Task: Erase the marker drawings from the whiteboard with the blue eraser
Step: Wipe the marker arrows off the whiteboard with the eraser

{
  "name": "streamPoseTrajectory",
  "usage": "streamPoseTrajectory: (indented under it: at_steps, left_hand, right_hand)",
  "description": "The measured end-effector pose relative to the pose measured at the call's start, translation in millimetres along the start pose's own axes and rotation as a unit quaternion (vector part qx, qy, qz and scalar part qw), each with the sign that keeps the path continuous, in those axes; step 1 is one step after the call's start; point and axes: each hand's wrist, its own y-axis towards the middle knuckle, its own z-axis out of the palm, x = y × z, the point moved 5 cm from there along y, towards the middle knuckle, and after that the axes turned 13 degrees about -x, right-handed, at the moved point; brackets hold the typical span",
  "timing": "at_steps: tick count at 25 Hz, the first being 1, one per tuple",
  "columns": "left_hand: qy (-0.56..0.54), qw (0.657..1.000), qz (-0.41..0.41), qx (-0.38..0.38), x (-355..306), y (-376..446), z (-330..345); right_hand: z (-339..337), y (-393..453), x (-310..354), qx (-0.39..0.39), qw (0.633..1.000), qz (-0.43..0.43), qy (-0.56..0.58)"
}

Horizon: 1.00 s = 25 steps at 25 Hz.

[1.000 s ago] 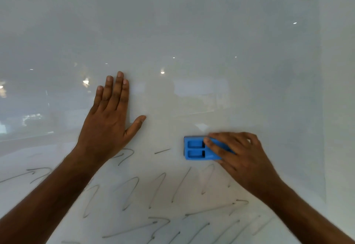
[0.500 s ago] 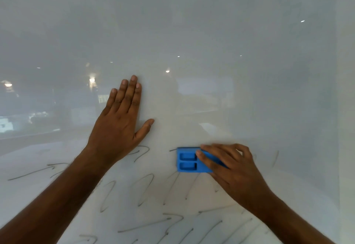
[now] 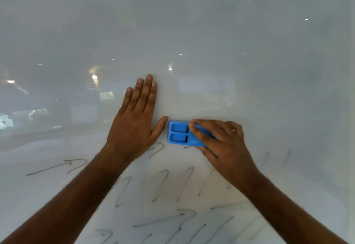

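The left hand [image 3: 134, 124] lies flat and open on the whiteboard [image 3: 211, 42], fingers together pointing to 12 o'clock, thumb spread toward 2 o'clock. Just beside the thumb tip, at 3 o'clock from that hand, sits the eraser [image 3: 179, 135], blue, its two recessed pockets facing the camera. The right hand [image 3: 221, 144] presses it against the board, fingers laid over its right half and gripping it. Grey marker strokes [image 3: 159, 184] cover the board from 4 to 8 o'clock, below both hands; one stroke touches the eraser's lower edge. Reflected ceiling lights dot the bare upper board.
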Motion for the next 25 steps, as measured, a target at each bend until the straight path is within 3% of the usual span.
streamPoseTrajectory:
  at_steps: [4,8,13,17,21,25]
  left_hand:
    - [-0.009,0.999,0.049,0.019,14.8,-3.1,-7.4]
    - [0.001,0.998,0.066,0.022,40.2,-11.3,-17.0]
    - [0.014,1.000,0.024,0.010,90.7,-18.2,-37.3]
    - [0.024,1.000,-0.013,0.009,127.1,-20.7,-48.1]
    - [0.026,0.999,-0.046,0.010,155.7,-25.8,-56.8]
    - [0.026,0.998,-0.053,-0.001,168.8,-33.9,-62.2]
  right_hand:
    - [6.0,-41.5,27.8,0.031,0.997,-0.065,-0.013]
    - [-5.8,-60.5,9.5,0.051,0.993,-0.097,-0.044]
    - [-12.9,-12.7,-15.3,0.006,0.997,-0.054,-0.061]
    - [9.9,26.8,17.8,-0.013,1.000,-0.002,-0.020]
    - [27.7,10.8,69.0,-0.004,0.998,-0.063,-0.011]
    - [22.6,-27.5,68.3,0.050,0.991,-0.124,-0.008]
